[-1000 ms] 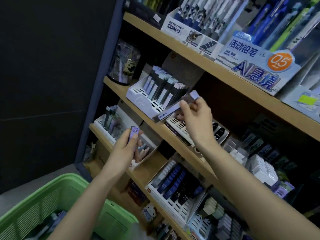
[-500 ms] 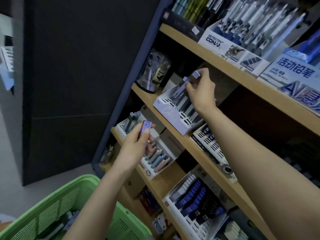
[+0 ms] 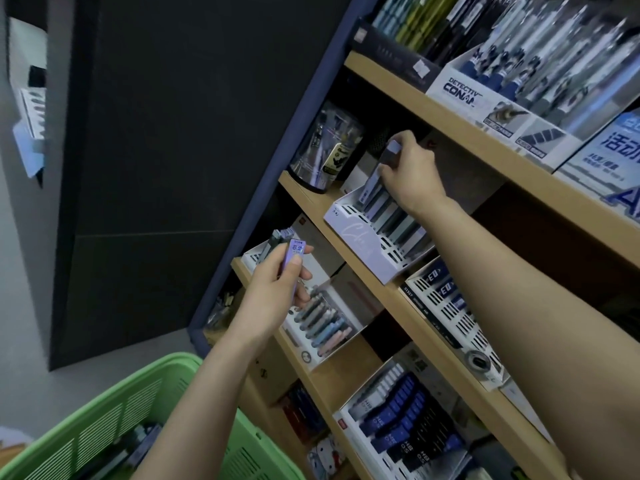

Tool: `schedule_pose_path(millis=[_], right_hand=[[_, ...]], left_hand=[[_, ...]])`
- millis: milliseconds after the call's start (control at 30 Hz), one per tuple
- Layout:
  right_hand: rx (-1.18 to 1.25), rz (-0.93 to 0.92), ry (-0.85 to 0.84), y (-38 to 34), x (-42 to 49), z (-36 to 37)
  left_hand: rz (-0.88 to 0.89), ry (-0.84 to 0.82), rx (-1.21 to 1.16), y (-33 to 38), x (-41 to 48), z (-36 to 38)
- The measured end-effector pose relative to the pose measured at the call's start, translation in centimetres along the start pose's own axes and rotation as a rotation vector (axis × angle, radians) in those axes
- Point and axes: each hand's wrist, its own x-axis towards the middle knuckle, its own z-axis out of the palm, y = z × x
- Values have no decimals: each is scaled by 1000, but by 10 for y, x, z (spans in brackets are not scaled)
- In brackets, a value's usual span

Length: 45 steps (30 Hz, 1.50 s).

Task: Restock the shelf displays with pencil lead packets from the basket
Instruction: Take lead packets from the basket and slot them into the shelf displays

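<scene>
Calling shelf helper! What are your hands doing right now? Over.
Right hand pinching a lead packet at the white display tray. Left hand holding a purple packet. Nothing blocking.

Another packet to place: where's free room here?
Bare wood on the lower shelf between the pastel pen tray and the blue lead tray. The white display tray has empty front slots; its back rows are crowded.

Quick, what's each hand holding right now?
Left hand: grips a purple lead packet.
Right hand: pinches a lilac-capped packet at the white display tray.
</scene>
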Motion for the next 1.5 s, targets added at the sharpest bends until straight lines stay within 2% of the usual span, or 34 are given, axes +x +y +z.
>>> schedule_pose_path(millis=[133,400,667,833,967,1200,1400,1500], right_hand=[[-57,29,-11,6,9,1],[84,157,21,9,18,-8],[104,132,1,15,18,-8],[-70,40,-45,14,20,-3],[-92,59,11,12,15,1],[-181,76,-22,14,10,-2],[140,199,10,19,19,-6],[97,173,-30,19,22,-9]], left_hand=[[-13,-17,3,-3,1,5],[-28,-35,-25,1,-2,10],[-43,-19,-47,4,-1,6],[-45,-15,-53,2,0,6],[-34,-26,-61,1,0,7],[-45,-15,-33,-2,2,2],[-41,-17,-31,-3,2,-2],[-46,-11,-17,-6,4,-3]])
